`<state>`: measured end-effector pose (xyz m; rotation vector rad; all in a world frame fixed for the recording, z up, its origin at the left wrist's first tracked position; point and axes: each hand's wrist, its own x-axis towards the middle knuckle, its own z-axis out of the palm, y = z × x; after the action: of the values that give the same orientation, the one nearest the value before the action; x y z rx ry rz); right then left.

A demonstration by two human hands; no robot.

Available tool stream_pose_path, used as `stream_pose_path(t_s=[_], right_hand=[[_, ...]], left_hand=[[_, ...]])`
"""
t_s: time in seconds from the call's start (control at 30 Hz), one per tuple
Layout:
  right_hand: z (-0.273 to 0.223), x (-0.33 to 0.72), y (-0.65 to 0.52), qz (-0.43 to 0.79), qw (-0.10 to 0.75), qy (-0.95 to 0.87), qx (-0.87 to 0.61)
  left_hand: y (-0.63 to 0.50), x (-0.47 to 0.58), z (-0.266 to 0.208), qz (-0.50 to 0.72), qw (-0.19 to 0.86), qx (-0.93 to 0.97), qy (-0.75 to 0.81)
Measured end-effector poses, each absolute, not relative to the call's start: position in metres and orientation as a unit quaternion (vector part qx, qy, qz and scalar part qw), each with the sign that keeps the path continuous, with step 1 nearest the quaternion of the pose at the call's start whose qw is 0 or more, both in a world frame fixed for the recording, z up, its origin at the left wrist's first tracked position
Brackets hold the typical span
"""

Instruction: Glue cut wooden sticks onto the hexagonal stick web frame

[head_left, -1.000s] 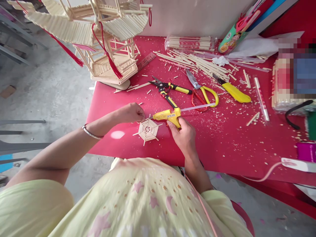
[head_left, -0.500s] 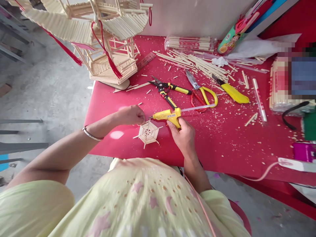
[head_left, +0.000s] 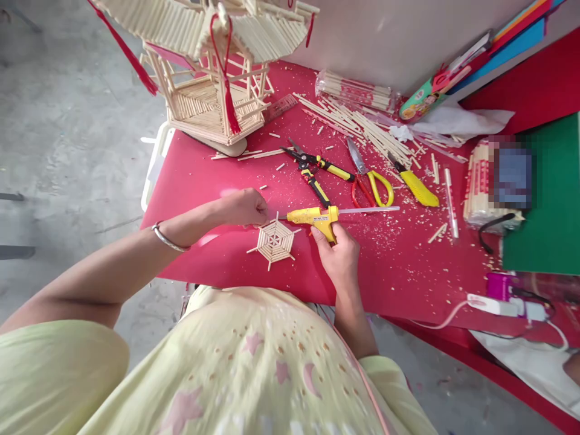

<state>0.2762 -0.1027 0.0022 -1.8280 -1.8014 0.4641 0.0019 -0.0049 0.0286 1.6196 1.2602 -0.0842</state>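
My right hand (head_left: 341, 254) grips a yellow hot glue gun (head_left: 312, 217) by its handle, with a clear glue stick (head_left: 369, 210) poking out of its back end. The nozzle points left, close to the fingers of my left hand (head_left: 247, 207). That hand is closed, with the fingertips pinched together; whatever lies between them is too small to make out. Just below the nozzle, a web-shaped hexagonal piece made of thin wooden sticks (head_left: 275, 240) lies flat on the red table (head_left: 226, 266).
A stick-built pavilion model (head_left: 217, 115) with red tassels stands at the back left. Behind the glue gun lie pliers (head_left: 312, 172), scissors (head_left: 369, 181), a yellow utility knife (head_left: 419, 186) and loose sticks (head_left: 357, 124). A white power strip (head_left: 492, 305) sits at right.
The camera view has turned a little, showing more of the table's right side. Both hands keep nearly the same places around the web-shaped piece, the glue gun still in my right hand.
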Motion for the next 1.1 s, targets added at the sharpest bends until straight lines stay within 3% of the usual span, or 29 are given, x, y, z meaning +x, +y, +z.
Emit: stream_pose_path(t_s=[0.67, 0.97, 1.1], right_hand=[[0.054, 0.254, -0.101, 0.046, 0.185, -0.752, -0.631], [0.041, 0.279, -0.107, 0.130, 0.215, -0.652, -0.716], [0.023, 0.313, -0.115, 0.188, 0.176, -0.556, -0.790]], left_hand=[[-0.005, -0.002, 0.022, 0.005, 0.573, 0.648, 0.502], [-0.006, -0.007, 0.025, 0.024, 0.605, 0.612, 0.508], [-0.007, -0.013, 0.019, 0.064, 0.620, 0.597, 0.506]])
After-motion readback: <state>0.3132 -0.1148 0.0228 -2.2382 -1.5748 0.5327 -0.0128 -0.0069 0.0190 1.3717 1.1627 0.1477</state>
